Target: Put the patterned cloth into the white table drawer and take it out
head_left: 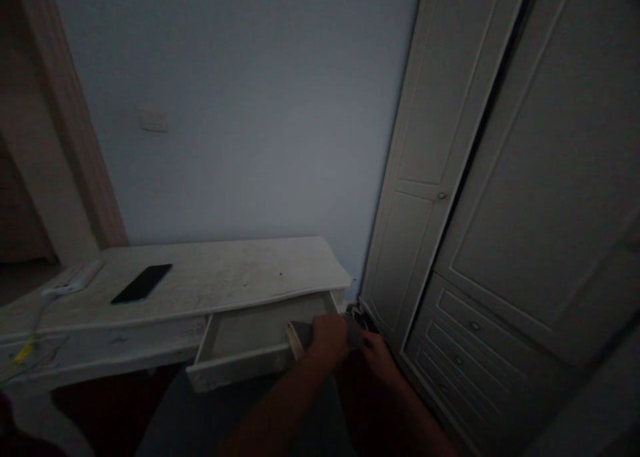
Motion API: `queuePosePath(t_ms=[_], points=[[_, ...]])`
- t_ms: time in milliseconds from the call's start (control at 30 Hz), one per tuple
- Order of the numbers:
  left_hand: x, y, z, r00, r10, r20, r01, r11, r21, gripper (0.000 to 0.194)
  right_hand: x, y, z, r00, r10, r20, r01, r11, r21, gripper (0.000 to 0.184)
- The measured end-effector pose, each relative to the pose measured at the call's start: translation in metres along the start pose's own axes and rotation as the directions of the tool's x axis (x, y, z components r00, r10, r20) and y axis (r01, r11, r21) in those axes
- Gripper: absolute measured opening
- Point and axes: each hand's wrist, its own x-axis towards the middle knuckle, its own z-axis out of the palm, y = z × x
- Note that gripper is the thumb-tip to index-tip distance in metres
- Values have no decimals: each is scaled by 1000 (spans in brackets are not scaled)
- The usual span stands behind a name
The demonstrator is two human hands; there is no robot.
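A grey cloth with a pale edge (299, 336) is bunched over the right side of an open, pale drawer (235, 366). My left hand (330, 334) is closed on the cloth, its fingers wrapped around it above the drawer's side. Just to the right, my right hand (377, 352) grips the cloth's other end outside the drawer. The dim light hides part of the fingers and the cloth between the hands. Inside the drawer the pale bottom shows.
The drawer belongs to a worn white desk (215, 270). A dark phone (143, 284) and a white object (75, 277) lie on its left part. A light wardrobe (415, 244) with drawers stands close on the right. Cables (357, 312) show in the gap between them.
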Motion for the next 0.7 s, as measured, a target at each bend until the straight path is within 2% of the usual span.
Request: queuePosePath(t_ms=[67,133,233,300,400,533,633,700], points=[[-2,20,5,996,-55,-70,57,998,20,48,0,3,0,1000,9,-1,-9,1000,29,43],[-4,30,9,991,-72,-112,76,997,29,54,-2,8,3,1000,26,-16,-25,997,76,44],[-7,17,9,996,-7,-93,8,1000,9,59,-6,12,13,994,78,-77,-64,983,170,46],[-7,-1,5,997,52,-59,-54,998,-30,59,-8,11,22,985,111,-129,-83,975,204,53],[-9,-29,-4,994,101,-37,-105,987,-118,46,-10,3,35,979,113,-168,-83,980,179,59],[-27,-70,-20,994,75,-84,-93,965,-245,37,-9,-8,42,979,111,-169,-103,993,58,45],[-61,-125,-37,991,44,-128,-85,935,-344,33,-10,-10,43,977,107,-183,-107,994,13,39],[-92,-171,-45,988,21,-155,-83,909,-408,41,-10,-11,44,974,117,-196,-116,993,18,39]])
